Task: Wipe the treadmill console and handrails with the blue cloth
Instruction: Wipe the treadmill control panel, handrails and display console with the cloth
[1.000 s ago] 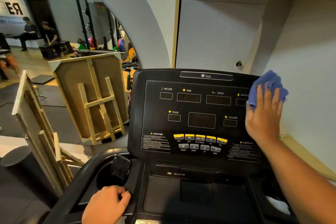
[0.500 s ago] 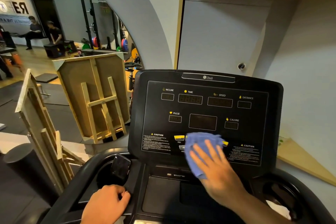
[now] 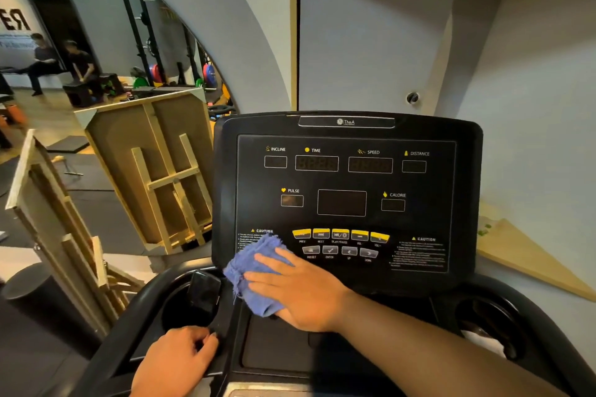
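Note:
The black treadmill console (image 3: 346,177) fills the middle of the view, with dark displays and a row of yellow buttons. My right hand (image 3: 300,288) lies flat on the blue cloth (image 3: 254,271), pressing it against the console's lower left corner over the left caution label. My left hand (image 3: 175,361) is curled around the edge of the left handrail (image 3: 142,300), beside the left cup holder. The right handrail (image 3: 548,319) curves down at the lower right.
A black phone (image 3: 203,295) stands in the left cup holder, white paper (image 3: 483,343) in the right one. Wooden easel frames (image 3: 161,177) lean to the left. A wooden ledge (image 3: 529,255) and grey wall are to the right. Two people sit far back left.
My right hand has swept the cloth from the console's upper right corner down across the button row to the lower left corner. My left hand has stayed on the left handrail.

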`<state>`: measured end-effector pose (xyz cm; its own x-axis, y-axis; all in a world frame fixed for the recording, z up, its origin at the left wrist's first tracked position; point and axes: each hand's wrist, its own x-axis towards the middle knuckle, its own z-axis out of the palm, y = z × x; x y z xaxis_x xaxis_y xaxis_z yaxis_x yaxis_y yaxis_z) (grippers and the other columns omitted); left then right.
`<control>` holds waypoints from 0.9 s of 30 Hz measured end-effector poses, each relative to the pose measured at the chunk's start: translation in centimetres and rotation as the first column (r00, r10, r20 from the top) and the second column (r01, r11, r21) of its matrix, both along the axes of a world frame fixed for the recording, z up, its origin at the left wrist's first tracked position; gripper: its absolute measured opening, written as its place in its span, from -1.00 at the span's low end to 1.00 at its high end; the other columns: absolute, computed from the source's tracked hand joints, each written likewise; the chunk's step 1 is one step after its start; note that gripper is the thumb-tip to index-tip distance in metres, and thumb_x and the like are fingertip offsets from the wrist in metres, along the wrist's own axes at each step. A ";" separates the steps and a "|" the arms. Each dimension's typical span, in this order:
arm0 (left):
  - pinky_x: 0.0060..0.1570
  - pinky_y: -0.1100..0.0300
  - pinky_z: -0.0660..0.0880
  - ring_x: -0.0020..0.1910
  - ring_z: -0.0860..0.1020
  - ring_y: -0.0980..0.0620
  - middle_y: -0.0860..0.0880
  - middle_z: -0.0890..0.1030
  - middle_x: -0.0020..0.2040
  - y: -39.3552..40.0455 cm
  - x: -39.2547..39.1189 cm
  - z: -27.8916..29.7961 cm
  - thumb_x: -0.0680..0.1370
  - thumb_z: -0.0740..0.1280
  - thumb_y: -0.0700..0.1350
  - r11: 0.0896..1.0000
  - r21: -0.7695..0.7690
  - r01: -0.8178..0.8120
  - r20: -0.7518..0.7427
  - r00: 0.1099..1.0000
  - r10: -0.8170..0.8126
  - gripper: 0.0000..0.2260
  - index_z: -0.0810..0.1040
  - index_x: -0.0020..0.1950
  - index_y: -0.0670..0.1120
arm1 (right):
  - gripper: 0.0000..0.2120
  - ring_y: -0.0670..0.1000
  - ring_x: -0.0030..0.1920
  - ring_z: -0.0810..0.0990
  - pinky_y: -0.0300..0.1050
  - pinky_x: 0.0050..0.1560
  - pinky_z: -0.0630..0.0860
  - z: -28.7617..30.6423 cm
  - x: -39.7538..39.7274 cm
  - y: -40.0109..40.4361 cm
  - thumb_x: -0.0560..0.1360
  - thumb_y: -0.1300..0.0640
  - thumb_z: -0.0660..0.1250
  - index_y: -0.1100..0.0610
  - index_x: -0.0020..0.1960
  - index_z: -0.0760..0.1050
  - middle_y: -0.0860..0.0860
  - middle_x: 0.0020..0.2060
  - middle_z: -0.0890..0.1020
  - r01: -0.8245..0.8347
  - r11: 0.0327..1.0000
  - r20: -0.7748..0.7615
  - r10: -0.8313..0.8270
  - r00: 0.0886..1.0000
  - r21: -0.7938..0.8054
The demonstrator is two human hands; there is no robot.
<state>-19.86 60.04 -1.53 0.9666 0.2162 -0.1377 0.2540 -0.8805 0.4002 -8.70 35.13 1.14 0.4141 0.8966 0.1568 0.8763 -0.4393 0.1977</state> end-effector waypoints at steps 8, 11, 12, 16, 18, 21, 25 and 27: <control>-0.10 0.19 0.56 -0.25 0.61 0.20 0.11 0.66 -0.32 0.4 -0.2 -0.4 0.54 0.24 0.27 1.000 0.013 0.027 -0.023 0.999 -0.027 -0.74 0.64 -0.14 0.19 | -0.49 -0.15 0.57 0.11 -0.09 0.60 -0.05 -0.3 -2.3 -9.6 0.61 -0.01 0.22 -0.03 0.54 0.28 -0.11 0.54 0.29 0.190 0.960 -0.208 -0.147 0.967 0.206; -0.09 0.21 0.56 -0.24 0.61 0.21 0.13 0.67 -0.30 0.4 -0.1 -0.3 0.54 0.25 0.27 1.000 0.021 0.021 -0.033 0.999 -0.020 -0.76 0.65 -0.14 0.22 | -0.46 -0.21 0.58 0.02 -0.15 0.59 -0.12 0.1 -3.7 -14.0 0.58 0.01 0.26 -0.14 0.54 0.26 -0.22 0.54 0.22 0.281 0.934 -0.275 -0.217 0.937 0.222; -0.09 0.21 0.55 -0.23 0.60 0.21 0.15 0.67 -0.28 0.4 0.0 -0.3 0.54 0.25 0.27 1.000 0.020 0.021 -0.039 0.999 -0.020 -0.76 0.65 -0.13 0.23 | -0.46 -0.21 0.58 0.03 -0.16 0.58 -0.13 0.3 -4.2 -15.5 0.56 0.04 0.27 -0.14 0.53 0.29 -0.23 0.54 0.23 0.317 0.917 -0.298 -0.240 0.924 0.244; -0.07 0.18 0.55 -0.20 0.61 0.20 0.15 0.67 -0.26 0.4 -0.1 -0.1 0.54 0.25 0.26 1.000 0.000 0.014 -0.048 0.999 -0.014 -0.78 0.64 -0.14 0.24 | -0.42 -0.25 0.57 -0.05 -0.20 0.57 -0.17 0.5 -5.9 -21.0 0.55 0.03 0.13 -0.16 0.56 0.21 -0.21 0.56 0.19 0.493 0.859 -0.285 -0.443 0.850 0.136; -0.11 0.19 0.56 -0.25 0.62 0.18 0.11 0.66 -0.31 0.5 -0.2 0.0 0.54 0.28 0.23 1.000 -0.026 0.012 -0.041 0.999 -0.013 -0.79 0.63 -0.17 0.20 | -0.45 -0.26 0.57 -0.02 -0.25 0.55 -0.16 0.7 -7.3 -23.7 0.58 -0.05 0.04 -0.24 0.56 0.12 -0.25 0.57 0.12 0.614 0.776 -0.350 -0.540 0.766 0.146; -0.22 0.17 0.53 -0.38 0.61 0.12 0.03 0.66 -0.35 0.3 -0.3 0.5 0.58 0.35 0.09 0.990 -0.139 0.019 0.007 1.000 -0.018 -0.78 0.61 -0.25 0.12 | -0.56 -0.42 0.47 0.10 -0.43 0.46 -0.04 1.0 -9.9 -26.2 0.65 -0.27 -0.10 -0.36 0.50 0.19 -0.52 0.46 0.14 0.720 0.651 -0.414 -0.602 0.683 0.242; -0.37 0.23 0.44 -0.56 0.46 0.18 0.08 0.67 -0.34 -3.6 -0.4 4.5 0.57 0.41 -0.13 0.963 -0.252 0.096 0.234 0.972 -0.036 -0.77 0.62 -0.27 0.10 | -0.61 -0.34 -0.21 0.60 -0.39 -0.19 0.50 5.4 -13.2 -23.6 0.40 -0.57 0.00 -0.46 -0.18 0.53 -0.21 -0.22 0.69 0.904 0.135 -0.796 -0.434 0.422 0.406; -0.36 0.36 0.42 -0.47 0.51 0.20 0.17 0.67 -0.24 -7.5 -0.7 7.4 0.56 0.42 -0.17 0.929 -0.279 0.243 0.333 0.932 -0.144 -0.79 0.62 -0.21 0.11 | -0.69 -0.12 -0.23 0.67 -0.29 -0.23 0.56 7.5 -13.4 -21.3 0.58 -0.27 0.20 -0.16 -0.12 0.63 0.06 -0.22 0.69 0.909 -0.089 -0.906 -0.168 0.388 0.406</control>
